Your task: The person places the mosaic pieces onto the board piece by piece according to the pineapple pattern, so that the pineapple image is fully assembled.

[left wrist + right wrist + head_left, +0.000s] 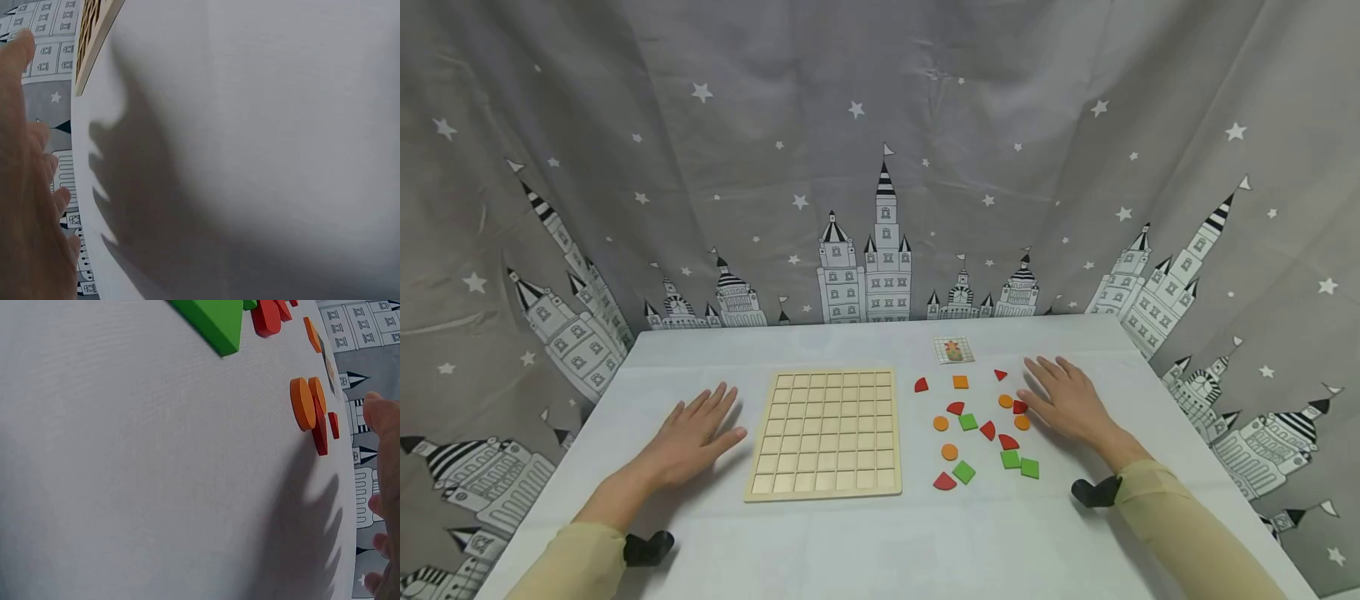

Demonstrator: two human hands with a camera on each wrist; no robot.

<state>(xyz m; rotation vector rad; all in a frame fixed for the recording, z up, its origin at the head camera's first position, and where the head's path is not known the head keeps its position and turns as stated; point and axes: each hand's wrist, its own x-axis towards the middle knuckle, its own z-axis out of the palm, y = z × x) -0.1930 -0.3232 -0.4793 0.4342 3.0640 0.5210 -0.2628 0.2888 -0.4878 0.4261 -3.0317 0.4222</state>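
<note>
Your released left grip (691,435) has the pale, gridded wooden board (823,431) just to its right; left of your right grip (1067,404), also released, lie flat orange discs (949,452), red wedges (988,430) and green squares (964,472).

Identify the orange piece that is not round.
The orange square, below the picture card in the head view: it has corners; the four orange discs have none.

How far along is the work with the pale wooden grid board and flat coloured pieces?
Done: no placing shows; every cell of the pale wooden grid board is bare. In hand: nothing; the left hand and right hand hover empty. Remaining: the flat red, orange and green pieces lie loose on the white table beside the board, so any filling of it seems not yet begun.
</note>
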